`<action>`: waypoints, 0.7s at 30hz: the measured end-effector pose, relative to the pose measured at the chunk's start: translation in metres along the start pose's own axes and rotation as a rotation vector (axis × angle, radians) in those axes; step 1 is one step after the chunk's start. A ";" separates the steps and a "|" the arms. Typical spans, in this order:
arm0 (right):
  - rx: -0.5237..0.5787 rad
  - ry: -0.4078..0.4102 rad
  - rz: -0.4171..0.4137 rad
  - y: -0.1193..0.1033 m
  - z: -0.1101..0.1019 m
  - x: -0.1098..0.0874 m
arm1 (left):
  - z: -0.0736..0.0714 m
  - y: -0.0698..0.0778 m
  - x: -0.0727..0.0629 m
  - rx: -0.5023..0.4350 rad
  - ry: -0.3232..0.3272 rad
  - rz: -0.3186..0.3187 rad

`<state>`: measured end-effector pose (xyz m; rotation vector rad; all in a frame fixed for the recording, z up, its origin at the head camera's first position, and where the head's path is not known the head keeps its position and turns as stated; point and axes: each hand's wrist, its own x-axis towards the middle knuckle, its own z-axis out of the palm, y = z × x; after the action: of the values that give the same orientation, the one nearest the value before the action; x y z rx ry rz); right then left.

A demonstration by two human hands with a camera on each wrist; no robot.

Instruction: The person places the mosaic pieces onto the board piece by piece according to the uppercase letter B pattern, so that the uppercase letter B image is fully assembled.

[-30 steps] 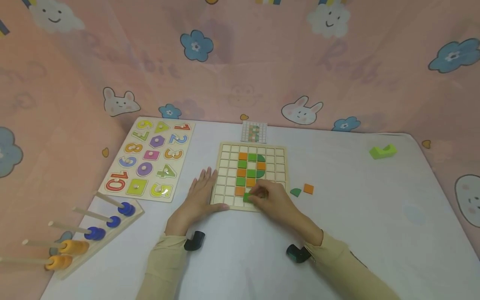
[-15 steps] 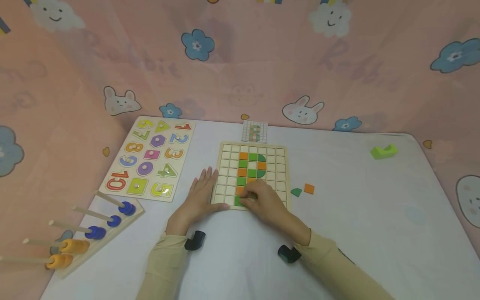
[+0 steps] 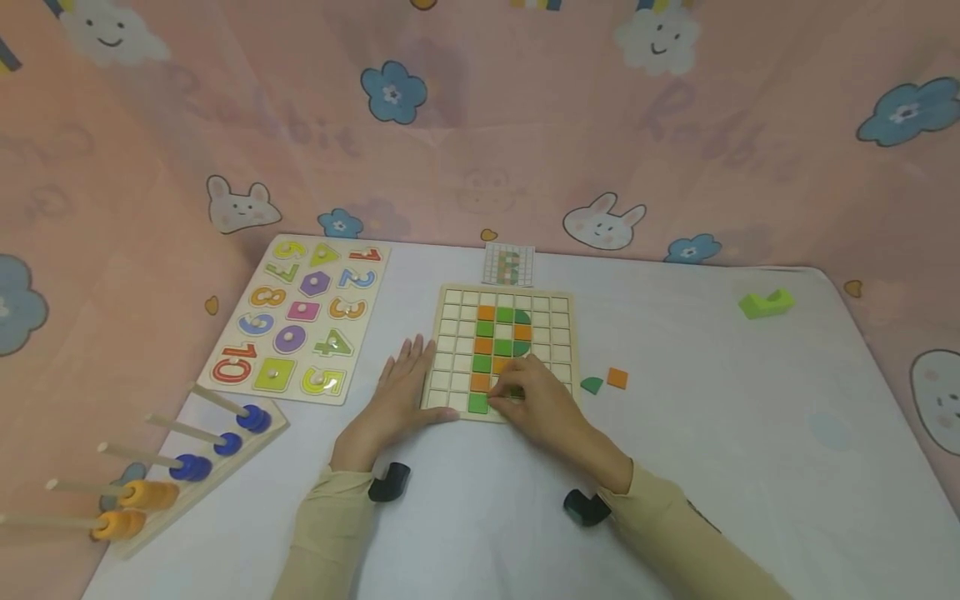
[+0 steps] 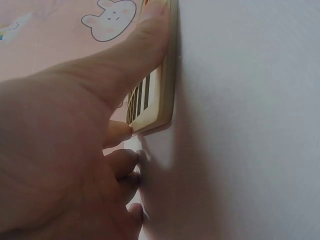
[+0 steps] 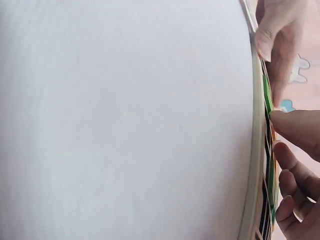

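A square wooden grid board (image 3: 565, 408) lies on the white tabletop, its cells partly filled with orange and green tiles. My left hand (image 3: 397, 392) rests at its near left corner, fingers straight along the side and thumb over the front edge. A green square tile (image 3: 477, 403) sits in a bottom-row cell. My right hand (image 3: 543, 404) is just right of this tile, fingers bent above the board. In the right wrist view the right thumb (image 5: 295, 127) is at the end of a green tile (image 5: 267, 92), apart from the fingers. Part of the lower tiles is hidden under this hand.
Right of the board lie a green quarter-round tile (image 3: 592, 385) and an orange square tile (image 3: 617, 378). A pattern card (image 3: 508, 265) is behind it. To the left are a number puzzle (image 3: 292, 317) and a bead stacker (image 3: 202, 479). A green block (image 3: 766, 304) stands far right.
My right hand slid left with the green square tile to the bottom row, then drew slightly back to the right, leaving the tile in the cell. The left hand stayed still.
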<state>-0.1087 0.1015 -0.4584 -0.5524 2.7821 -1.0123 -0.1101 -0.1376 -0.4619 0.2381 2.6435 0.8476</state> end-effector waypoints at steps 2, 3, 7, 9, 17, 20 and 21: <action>0.014 -0.011 0.021 0.005 -0.006 -0.002 | 0.000 0.001 0.000 0.003 0.002 -0.001; 0.022 -0.017 0.027 0.008 -0.009 -0.004 | 0.000 0.001 0.000 0.003 0.004 -0.001; 0.061 -0.017 0.053 0.025 -0.023 -0.012 | 0.000 0.001 0.000 0.000 0.009 0.003; 0.065 -0.009 0.080 0.034 -0.032 -0.017 | 0.001 0.001 0.001 -0.002 0.007 0.004; 0.005 0.017 0.170 0.073 -0.065 -0.035 | 0.002 0.000 0.001 -0.014 0.002 -0.007; -0.006 -0.003 0.174 0.082 -0.076 -0.042 | 0.002 0.000 0.001 -0.013 -0.001 -0.007; -0.005 -0.012 0.172 0.085 -0.078 -0.045 | 0.002 0.000 0.001 -0.013 -0.001 -0.004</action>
<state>-0.1114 0.2253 -0.4529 -0.3109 2.7649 -0.9629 -0.1106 -0.1359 -0.4634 0.2295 2.6361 0.8624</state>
